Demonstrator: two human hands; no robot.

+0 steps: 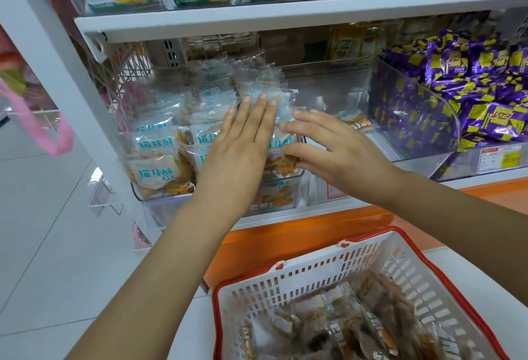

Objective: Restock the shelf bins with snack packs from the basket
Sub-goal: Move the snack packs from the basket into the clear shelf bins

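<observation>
Basket (285, 276) sits closest, below both grips and well apart from them, with brown snack packs (343, 328) piled inside. Up at the clear shelf bin (155, 198), the left grip (240, 145) is fully flat, fingers straight, pressing on the stacked blue-label packs (154, 172). Right grip (340, 154) is just beside it, fingers spread and loose. Its tips touch the same stack from the right and it isn't clamped on anything. Purple packs (485, 94) sit well off to the right grip's right.
</observation>
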